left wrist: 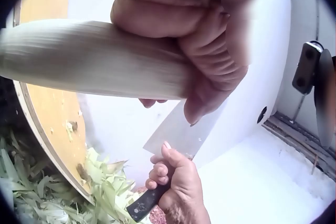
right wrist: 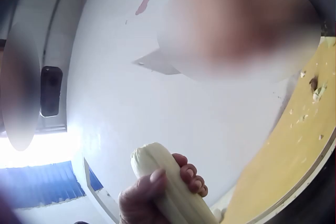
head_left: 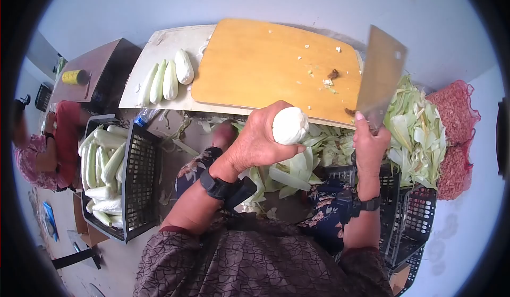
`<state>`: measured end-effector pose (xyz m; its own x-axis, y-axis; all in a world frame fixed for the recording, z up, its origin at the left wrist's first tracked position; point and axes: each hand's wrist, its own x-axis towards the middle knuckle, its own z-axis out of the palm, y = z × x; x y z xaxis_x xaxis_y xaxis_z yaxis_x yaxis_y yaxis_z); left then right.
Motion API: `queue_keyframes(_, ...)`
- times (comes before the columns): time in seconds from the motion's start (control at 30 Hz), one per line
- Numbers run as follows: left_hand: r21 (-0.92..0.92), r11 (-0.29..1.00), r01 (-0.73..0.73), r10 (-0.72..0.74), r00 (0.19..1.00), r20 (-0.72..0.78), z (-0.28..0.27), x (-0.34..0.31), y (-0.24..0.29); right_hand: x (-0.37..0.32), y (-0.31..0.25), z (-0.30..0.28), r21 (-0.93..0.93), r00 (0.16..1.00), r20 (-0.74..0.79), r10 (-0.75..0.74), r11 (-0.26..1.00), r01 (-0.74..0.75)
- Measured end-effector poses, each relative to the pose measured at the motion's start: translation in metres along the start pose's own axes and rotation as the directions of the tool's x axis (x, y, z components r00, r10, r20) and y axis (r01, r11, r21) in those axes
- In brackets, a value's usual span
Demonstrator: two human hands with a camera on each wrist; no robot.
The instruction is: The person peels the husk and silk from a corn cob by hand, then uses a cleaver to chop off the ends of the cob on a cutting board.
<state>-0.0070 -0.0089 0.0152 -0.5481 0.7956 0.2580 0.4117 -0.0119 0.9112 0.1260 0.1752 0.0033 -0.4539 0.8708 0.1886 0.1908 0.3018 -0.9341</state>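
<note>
My left hand [head_left: 264,136] grips an ear of corn [head_left: 290,125] in pale husk, its blunt end facing up in the head view. Seen from the left wrist, the ear [left wrist: 100,58] lies lengthwise under my curled fingers. My right hand [head_left: 370,147] holds a cleaver [head_left: 381,71] by its dark handle [left wrist: 148,201], the broad blade raised over the right edge of the yellow cutting board [head_left: 265,63]. Blade and ear are apart. In the right wrist view a blur covers most of my right hand, and only a corner of the blade [right wrist: 157,62] shows.
Several husked ears [head_left: 170,80] lie left of the board. A black crate [head_left: 141,164] of ears stands at left, near another person [head_left: 40,156]. Stripped husks [head_left: 414,132] pile at right beside red mesh sacks [head_left: 456,138]. Scraps [head_left: 330,82] dot the board.
</note>
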Motion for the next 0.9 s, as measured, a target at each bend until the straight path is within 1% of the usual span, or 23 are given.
queue_keyframes(0.03, 0.009, 1.0, -0.015, 0.016, 0.997, -0.077, 0.002, 0.001, 0.001, 0.001, 0.001, -0.001, -0.071, 0.992, 0.018, -0.129, 0.989, 0.13)
queue_keyframes(0.07, -0.049, 0.999, 0.007, -0.011, 0.997, -0.081, 0.004, 0.002, -0.005, 0.0, 0.001, 0.0, -0.174, 0.982, 0.022, -0.186, 0.967, 0.187)
queue_keyframes(0.1, -0.051, 0.999, 0.003, -0.008, 0.996, -0.09, 0.006, 0.003, -0.005, -0.004, -0.005, 0.0, -0.175, 0.981, 0.028, -0.194, 0.965, 0.196)
queue_keyframes(0.17, -0.082, 0.993, 0.086, -0.092, 0.993, -0.079, 0.006, 0.003, -0.004, -0.014, -0.017, 0.004, -0.257, 0.944, 0.079, -0.319, 0.909, 0.328)
queue_keyframes(0.2, -0.077, 0.993, 0.088, -0.094, 0.993, -0.078, 0.006, 0.002, -0.006, -0.017, -0.014, 0.006, -0.22, 0.937, 0.083, -0.339, 0.911, 0.349)
queue_keyframes(0.27, -0.334, 0.925, 0.179, -0.206, 0.978, -0.044, 0.007, 0.002, -0.012, -0.021, -0.008, 0.007, -0.202, 0.936, 0.093, -0.34, 0.914, 0.352)
queue_keyframes(0.3, -0.333, 0.926, 0.178, -0.203, 0.978, -0.043, 0.007, 0.002, -0.014, -0.022, -0.006, 0.008, -0.189, 0.933, 0.104, -0.345, 0.914, 0.359)
queue_keyframes(0.37, -0.583, 0.79, 0.192, -0.243, 0.97, -0.011, 0.008, 0.003, -0.018, -0.021, -0.002, 0.009, -0.196, 0.927, 0.096, -0.362, 0.906, 0.374)
queue_keyframes(0.43, -0.571, 0.801, 0.179, -0.227, 0.974, -0.015, 0.007, 0.003, -0.022, -0.018, 0.0, 0.011, -0.175, 0.933, 0.058, -0.355, 0.916, 0.36)
queue_keyframes(0.47, -0.646, 0.747, 0.154, -0.228, 0.973, -0.032, 0.008, 0.004, -0.026, -0.016, -0.001, 0.011, -0.176, 0.932, 0.058, -0.358, 0.915, 0.362)
queue_keyframes(0.5, -0.716, 0.687, 0.127, -0.232, 0.972, -0.05, 0.008, 0.004, -0.03, -0.014, -0.003, 0.011, -0.257, 0.949, 0.056, -0.311, 0.914, 0.315)
queue_keyframes(0.53, -0.74, 0.664, 0.105, -0.257, 0.962, -0.095, 0.007, 0.004, -0.033, -0.012, -0.004, 0.012, -0.337, 0.963, 0.052, -0.263, 0.904, 0.265)
queue_keyframes(0.57, -0.742, 0.662, 0.106, -0.262, 0.96, -0.096, 0.005, 0.006, -0.04, -0.01, -0.003, 0.013, -0.337, 0.964, 0.056, -0.261, 0.904, 0.264)
queue_keyframes(0.63, -0.863, 0.502, 0.052, -0.349, 0.926, -0.147, -0.001, 0.011, -0.05, -0.003, 0.003, 0.014, -0.551, 0.981, 0.078, -0.178, 0.812, 0.191)
queue_keyframes(0.67, -0.883, 0.469, 0.011, -0.383, 0.904, -0.192, -0.003, 0.012, -0.052, 0.003, 0.012, 0.015, -0.616, 0.988, 0.073, -0.139, 0.773, 0.154)
queue_keyframes(0.7, -0.883, 0.468, 0.017, -0.384, 0.904, -0.186, -0.007, 0.013, -0.053, 0.007, 0.014, 0.018, -0.616, 0.988, 0.069, -0.134, 0.773, 0.148)
queue_keyframes(0.77, -0.932, 0.363, -0.026, -0.479, 0.852, -0.211, -0.014, 0.014, -0.054, 0.015, 0.017, 0.023, -0.737, 0.998, 0.053, -0.02, 0.674, 0.053)
queue_keyframes(0.8, -0.935, 0.346, -0.072, -0.482, 0.842, -0.243, -0.015, 0.015, -0.052, 0.019, 0.02, 0.024, -0.738, 0.999, 0.049, -0.023, 0.673, 0.051)
queue_keyframes(0.83, -0.936, 0.344, -0.073, -0.478, 0.845, -0.242, -0.016, 0.016, -0.05, 0.023, 0.024, 0.025, -0.733, 0.997, 0.056, 0.054, 0.68, 0.005)
queue_keyframes(0.87, -0.934, 0.338, -0.117, -0.476, 0.834, -0.277, -0.017, 0.016, -0.048, 0.027, 0.03, 0.026, -0.728, 0.99, 0.065, 0.128, 0.685, -0.041)
queue_keyframes(0.9, -0.93, 0.331, -0.161, -0.476, 0.823, -0.312, -0.018, 0.016, -0.047, 0.033, 0.039, 0.028, -0.728, 0.991, 0.062, 0.122, 0.684, -0.038)
